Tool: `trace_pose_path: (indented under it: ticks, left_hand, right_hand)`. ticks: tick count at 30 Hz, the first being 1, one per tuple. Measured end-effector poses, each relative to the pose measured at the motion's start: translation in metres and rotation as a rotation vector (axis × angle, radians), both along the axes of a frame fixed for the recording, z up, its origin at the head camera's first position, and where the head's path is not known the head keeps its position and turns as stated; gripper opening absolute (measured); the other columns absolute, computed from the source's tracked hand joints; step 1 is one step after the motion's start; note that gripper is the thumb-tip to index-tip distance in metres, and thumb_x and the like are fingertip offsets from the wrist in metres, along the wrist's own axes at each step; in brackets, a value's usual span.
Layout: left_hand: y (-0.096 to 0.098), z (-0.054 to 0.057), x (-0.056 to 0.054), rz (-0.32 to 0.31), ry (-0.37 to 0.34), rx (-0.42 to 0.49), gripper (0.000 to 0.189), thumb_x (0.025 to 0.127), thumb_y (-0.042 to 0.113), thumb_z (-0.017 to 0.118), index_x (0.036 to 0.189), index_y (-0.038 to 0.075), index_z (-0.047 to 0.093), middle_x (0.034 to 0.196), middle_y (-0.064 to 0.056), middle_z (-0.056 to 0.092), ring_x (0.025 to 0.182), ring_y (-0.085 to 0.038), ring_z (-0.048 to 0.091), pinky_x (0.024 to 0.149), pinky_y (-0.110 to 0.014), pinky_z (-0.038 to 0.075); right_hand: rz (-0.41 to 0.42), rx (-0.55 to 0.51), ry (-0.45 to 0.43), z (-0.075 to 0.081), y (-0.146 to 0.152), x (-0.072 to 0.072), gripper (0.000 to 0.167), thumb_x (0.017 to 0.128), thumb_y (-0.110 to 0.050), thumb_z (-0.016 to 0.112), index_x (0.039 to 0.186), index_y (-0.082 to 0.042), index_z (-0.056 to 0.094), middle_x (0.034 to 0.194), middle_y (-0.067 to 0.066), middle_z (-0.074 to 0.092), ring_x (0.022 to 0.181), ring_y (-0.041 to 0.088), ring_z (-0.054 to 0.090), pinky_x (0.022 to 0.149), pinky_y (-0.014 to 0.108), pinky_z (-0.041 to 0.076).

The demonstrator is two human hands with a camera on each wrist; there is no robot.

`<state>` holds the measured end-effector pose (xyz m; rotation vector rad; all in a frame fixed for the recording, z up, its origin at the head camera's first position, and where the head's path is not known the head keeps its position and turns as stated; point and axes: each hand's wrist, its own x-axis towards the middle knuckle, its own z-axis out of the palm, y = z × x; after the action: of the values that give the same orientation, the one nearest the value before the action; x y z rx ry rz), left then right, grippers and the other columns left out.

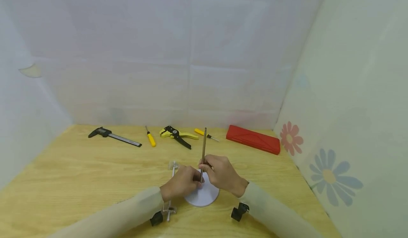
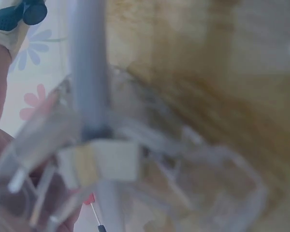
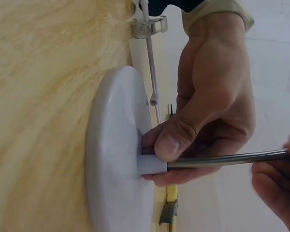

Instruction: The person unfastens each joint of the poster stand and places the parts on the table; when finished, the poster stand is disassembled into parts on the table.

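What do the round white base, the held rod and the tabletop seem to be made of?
Round white base: probably plastic, with a smooth, even, softly shiny face. 
Held rod: likely metal, polished, judging by the bright streak along its length. 
Tabletop: wood or a wood-look surface; the tan grain shows, but the views leave open which.

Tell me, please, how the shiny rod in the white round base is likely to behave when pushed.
The shiny rod will probably feel stiff, given its nearly straight shape. A push near its top may tip the white round base, since the rod rises tall from a flat disc. Its smooth sheen suggests some slipperiness.
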<state>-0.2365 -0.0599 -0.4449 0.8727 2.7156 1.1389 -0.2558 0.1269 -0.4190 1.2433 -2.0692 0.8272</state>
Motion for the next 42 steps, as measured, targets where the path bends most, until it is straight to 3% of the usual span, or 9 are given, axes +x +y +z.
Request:
trace_pose_path:
  ticks: [5,8,12,18,26,32,42]
  left_hand:
    - [0.000,-0.001,-0.002,0.017,-0.014,-0.008,0.008,0.085,0.000,0.074,0.090,0.002,0.079,0.088,-0.013,0.079,0.079,-0.017,0.074,0.066,-0.025,0.061]
    - [-0.001,-0.002,-0.004,0.026,-0.040,-0.009,0.009,0.085,0.001,0.074,0.092,0.002,0.080,0.089,-0.011,0.079,0.081,-0.016,0.074,0.067,-0.025,0.061]
    - [-0.003,-0.005,-0.005,0.038,-0.091,0.002,0.008,0.084,0.003,0.077,0.091,0.002,0.080,0.088,-0.010,0.079,0.080,-0.015,0.074,0.066,-0.026,0.061]
    - [-0.003,-0.005,-0.005,0.041,-0.110,0.013,0.008,0.083,0.005,0.079,0.090,0.003,0.080,0.086,-0.009,0.080,0.077,-0.014,0.073,0.063,-0.025,0.060]
    - [-0.002,0.000,-0.003,0.059,-0.136,0.012,0.008,0.083,0.005,0.078,0.090,0.003,0.080,0.085,-0.009,0.079,0.073,-0.012,0.072,0.061,-0.026,0.059]
    - [-0.002,0.001,-0.006,0.058,-0.133,0.005,0.007,0.082,0.006,0.079,0.089,0.005,0.080,0.084,-0.007,0.079,0.072,-0.010,0.071,0.061,-0.026,0.059]
    - [-0.004,0.000,-0.007,0.048,-0.123,0.003,0.008,0.082,0.007,0.078,0.089,0.006,0.081,0.083,-0.005,0.079,0.072,-0.009,0.071,0.061,-0.024,0.059]
  right_hand:
    - [-0.086,-0.155,-0.044,0.029,0.011,-0.010,0.004,0.089,-0.006,0.073,0.089,-0.007,0.069,0.075,0.003,0.072,0.065,0.008,0.070,0.064,0.014,0.057]
    - [-0.111,-0.126,-0.096,0.043,0.016,-0.010,0.006,0.093,-0.014,0.071,0.091,-0.009,0.072,0.076,0.001,0.074,0.065,0.008,0.070,0.063,0.017,0.058]
    - [-0.092,-0.031,-0.261,0.044,0.016,-0.007,0.010,0.097,-0.016,0.068,0.095,-0.008,0.073,0.078,0.000,0.074,0.068,0.005,0.070,0.064,0.017,0.058]
    - [-0.081,-0.031,-0.417,0.041,0.013,-0.003,0.012,0.100,-0.015,0.063,0.097,-0.007,0.071,0.082,0.001,0.073,0.072,0.010,0.072,0.065,0.026,0.062]
    - [-0.035,-0.087,-0.462,0.040,0.016,-0.003,0.014,0.101,-0.017,0.062,0.096,-0.008,0.071,0.082,0.004,0.074,0.069,0.014,0.073,0.063,0.031,0.063]
    - [-0.003,-0.113,-0.438,0.041,0.020,-0.004,0.013,0.100,-0.015,0.064,0.093,-0.008,0.072,0.078,0.005,0.074,0.064,0.017,0.073,0.060,0.030,0.062]
    - [-0.035,-0.115,-0.493,0.044,0.029,-0.004,0.010,0.099,-0.013,0.066,0.092,-0.010,0.073,0.075,0.004,0.074,0.063,0.015,0.072,0.060,0.034,0.062]
